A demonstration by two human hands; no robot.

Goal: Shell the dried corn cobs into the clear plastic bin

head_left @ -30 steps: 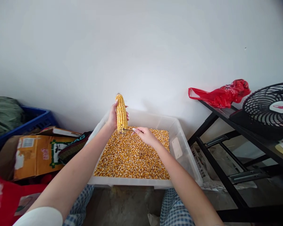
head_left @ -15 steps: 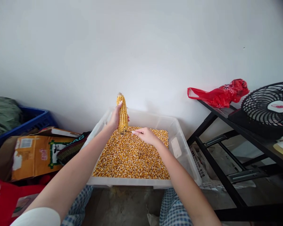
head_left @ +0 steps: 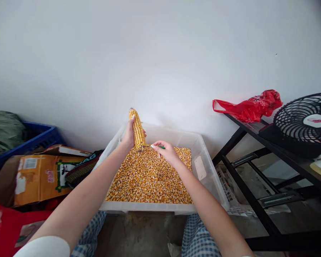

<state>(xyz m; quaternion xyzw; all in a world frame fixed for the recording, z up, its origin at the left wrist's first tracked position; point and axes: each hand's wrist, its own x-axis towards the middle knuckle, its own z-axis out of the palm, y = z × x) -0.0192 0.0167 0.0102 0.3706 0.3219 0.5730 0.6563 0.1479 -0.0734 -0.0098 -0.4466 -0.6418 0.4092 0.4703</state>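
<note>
My left hand is wrapped round a dry yellow corn cob, which stands almost upright with its base on a heap of loose kernels. My right hand is closed in a pinch on a thin metal tool with a green handle; its tip touches the base of the cob. The kernels fill a clear plastic tub in front of my knees.
A cardboard box and a blue crate with a green bag sit at the left. A black metal rack at the right carries a red plastic bag and a black fan. A white wall is behind.
The cob has tilted slightly left and its top sits a little lower. My right hand rose a bit and turned, so the tool's green handle now shows.
</note>
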